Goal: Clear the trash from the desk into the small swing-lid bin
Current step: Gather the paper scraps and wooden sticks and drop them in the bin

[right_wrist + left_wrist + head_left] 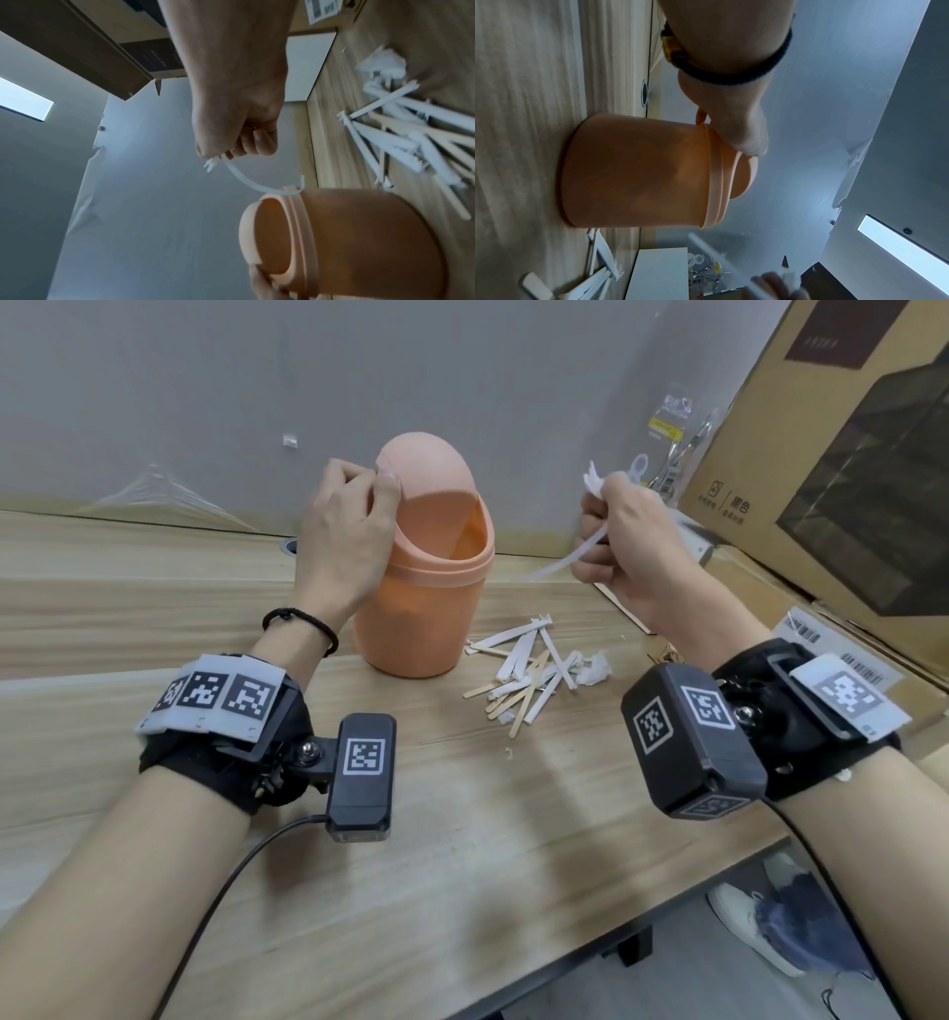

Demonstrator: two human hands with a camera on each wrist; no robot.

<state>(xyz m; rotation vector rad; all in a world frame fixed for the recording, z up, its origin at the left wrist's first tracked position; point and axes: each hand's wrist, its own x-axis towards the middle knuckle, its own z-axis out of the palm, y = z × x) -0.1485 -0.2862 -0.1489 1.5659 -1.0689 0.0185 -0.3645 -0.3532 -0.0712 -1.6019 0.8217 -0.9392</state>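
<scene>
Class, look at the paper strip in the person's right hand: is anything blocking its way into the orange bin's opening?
Nothing visible does. The left hand holds the swing lid tipped back, so the bin mouth faces the right hand and its paper strip, with only open air between them.

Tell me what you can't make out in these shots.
- Bin contents: head view, wall and tilted lid hide the bottom.
- Left hand fingertips: left wrist view, palm blocks them.
- Paper strip in the right hand: fist hides how much.
- Box labels: too small.
</scene>
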